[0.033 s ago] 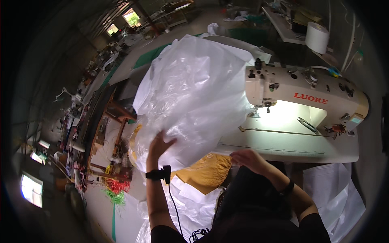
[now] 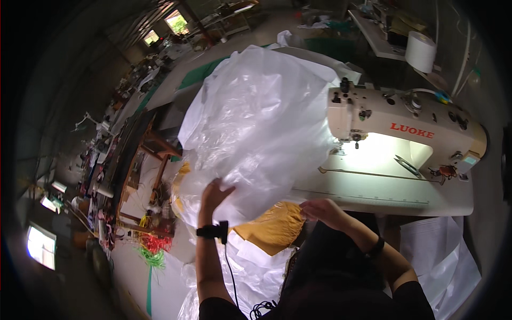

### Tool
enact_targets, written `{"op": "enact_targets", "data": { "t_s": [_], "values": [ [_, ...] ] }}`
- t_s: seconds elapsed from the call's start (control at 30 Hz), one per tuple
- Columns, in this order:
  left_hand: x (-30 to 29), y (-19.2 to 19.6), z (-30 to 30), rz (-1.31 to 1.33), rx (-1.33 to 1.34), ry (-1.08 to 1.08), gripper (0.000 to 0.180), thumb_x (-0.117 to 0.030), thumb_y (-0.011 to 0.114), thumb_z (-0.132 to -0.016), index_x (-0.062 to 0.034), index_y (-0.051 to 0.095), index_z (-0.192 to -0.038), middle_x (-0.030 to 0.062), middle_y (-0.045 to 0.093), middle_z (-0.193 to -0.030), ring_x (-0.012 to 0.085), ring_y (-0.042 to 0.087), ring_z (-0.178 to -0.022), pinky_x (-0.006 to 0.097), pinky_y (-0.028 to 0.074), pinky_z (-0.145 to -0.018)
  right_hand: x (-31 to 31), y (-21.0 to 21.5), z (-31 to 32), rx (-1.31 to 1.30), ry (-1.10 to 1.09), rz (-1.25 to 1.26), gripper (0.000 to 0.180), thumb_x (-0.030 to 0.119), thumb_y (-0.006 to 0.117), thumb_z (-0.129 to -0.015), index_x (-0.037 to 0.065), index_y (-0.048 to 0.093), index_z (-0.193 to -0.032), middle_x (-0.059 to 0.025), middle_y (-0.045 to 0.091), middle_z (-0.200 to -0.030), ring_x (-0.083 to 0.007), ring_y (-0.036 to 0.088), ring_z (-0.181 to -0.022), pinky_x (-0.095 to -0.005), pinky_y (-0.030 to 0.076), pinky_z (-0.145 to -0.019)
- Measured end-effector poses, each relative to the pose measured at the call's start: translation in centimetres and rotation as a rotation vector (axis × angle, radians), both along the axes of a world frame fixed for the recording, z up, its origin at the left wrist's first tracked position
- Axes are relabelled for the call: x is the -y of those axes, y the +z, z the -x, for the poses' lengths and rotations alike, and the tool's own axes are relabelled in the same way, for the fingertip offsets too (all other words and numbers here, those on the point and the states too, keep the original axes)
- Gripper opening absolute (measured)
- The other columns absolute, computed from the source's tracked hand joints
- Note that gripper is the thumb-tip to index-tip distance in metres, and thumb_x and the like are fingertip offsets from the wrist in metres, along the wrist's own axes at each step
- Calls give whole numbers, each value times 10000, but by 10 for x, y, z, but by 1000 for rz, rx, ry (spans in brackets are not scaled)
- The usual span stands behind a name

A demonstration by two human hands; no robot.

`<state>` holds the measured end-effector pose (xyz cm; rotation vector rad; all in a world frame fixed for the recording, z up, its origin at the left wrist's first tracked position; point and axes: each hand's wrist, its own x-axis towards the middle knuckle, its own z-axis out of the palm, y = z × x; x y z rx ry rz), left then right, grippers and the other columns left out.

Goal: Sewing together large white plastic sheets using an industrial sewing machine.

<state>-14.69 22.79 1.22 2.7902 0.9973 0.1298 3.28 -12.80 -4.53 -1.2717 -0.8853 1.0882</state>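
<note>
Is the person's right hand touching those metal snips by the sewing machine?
Apart. The head view shows it plainly: a stretch of the pale machine bed is visible between the right hand and the snips.

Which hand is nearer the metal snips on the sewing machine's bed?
Right. The right hand is left of the snips, by the bed's front edge; the left hand is much farther left, at the translucent plastic.
</note>
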Motion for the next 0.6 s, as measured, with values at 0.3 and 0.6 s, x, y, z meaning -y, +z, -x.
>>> {"op": "enact_targets", "data": {
  "t_s": [0.3,0.6],
  "values": [
    [234,-62,41,573,84,-377,362,-352,642,-911,4,635,-976,214,667,-885,392,653,-820,447,515,-738,4,-45,65,-433,-344,113,234,137,588,-920,16,589,-1120,-53,644,-1002,-168,633,-952,-302,523,-784],
    [67,30,-16,314,853,-374,236,-67,689,-867,-45,678,-1101,107,680,-1167,245,666,-1029,366,529,-866,154,-57,54,-60,-718,118,271,102,571,-899,-57,617,-1113,-73,674,-992,-154,635,-919,-273,504,-806]
  ]
}}
